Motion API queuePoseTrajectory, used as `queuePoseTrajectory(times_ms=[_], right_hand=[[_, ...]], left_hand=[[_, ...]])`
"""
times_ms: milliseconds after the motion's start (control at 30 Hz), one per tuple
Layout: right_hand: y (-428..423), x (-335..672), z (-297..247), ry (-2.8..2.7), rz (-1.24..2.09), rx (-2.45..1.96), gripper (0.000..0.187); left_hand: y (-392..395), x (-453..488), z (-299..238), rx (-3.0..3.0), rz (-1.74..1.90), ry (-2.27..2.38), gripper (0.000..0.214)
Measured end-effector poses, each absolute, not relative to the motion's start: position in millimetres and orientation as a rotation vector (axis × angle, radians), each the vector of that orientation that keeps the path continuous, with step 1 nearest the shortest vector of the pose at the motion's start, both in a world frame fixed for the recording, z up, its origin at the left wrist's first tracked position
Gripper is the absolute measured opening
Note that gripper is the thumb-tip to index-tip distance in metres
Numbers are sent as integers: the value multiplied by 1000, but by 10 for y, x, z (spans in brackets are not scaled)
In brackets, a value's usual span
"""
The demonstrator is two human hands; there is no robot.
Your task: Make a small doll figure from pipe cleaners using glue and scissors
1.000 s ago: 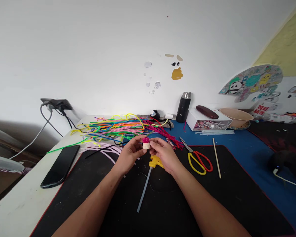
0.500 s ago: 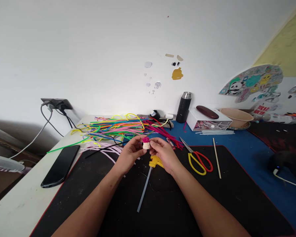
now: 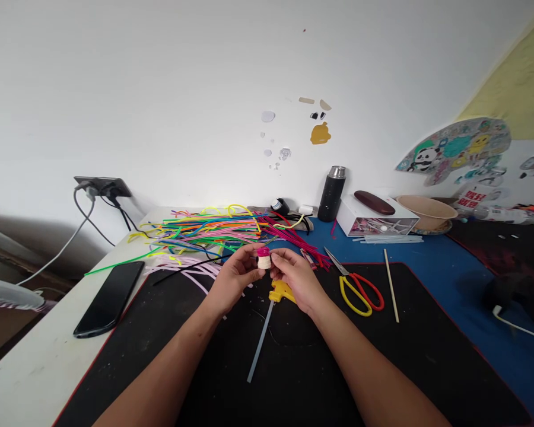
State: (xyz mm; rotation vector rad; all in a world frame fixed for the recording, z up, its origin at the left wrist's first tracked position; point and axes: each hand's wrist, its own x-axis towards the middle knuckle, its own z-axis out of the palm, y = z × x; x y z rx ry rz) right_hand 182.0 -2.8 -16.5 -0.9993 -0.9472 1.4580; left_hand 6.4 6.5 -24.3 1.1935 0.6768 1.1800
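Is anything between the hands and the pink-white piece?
Apparently nothing: the left hand and right hand hold the pink-white piece. A black bit shows at its left edge, perhaps part of it.

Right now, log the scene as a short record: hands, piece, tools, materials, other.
left hand: holds one side of the small pink-and-cream piece
right hand: holds its other side
piece: pink above, cream below
tools: yellow tool, likely a glue gun, partly hidden by the right hand; scissors with red and yellow handles, farther right
materials: heap of colored pipe cleaners, beyond the hands
other: phone at left; dark flask at back
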Motion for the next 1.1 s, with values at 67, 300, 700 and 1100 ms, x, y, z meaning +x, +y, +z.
queuePoseTrajectory(times_ms=[67, 300, 700, 1100], right_hand=[[-31, 1819, -161, -949, 1453, -1004, 39], [-26, 1889, -65, -959, 1375, -1021, 37], [12, 1966, -10, -952, 1278, -1036, 39], [-1, 1955, 1, -959, 1302, -1044, 39]], left_hand=[[69, 63, -250, 1209, 1171, 684, 53], [161, -59, -232, 1316, 1127, 789, 50], [197, -156, -316, 2158, 889, 1208, 37], [213, -136, -406, 2323, 819, 1251, 33]])
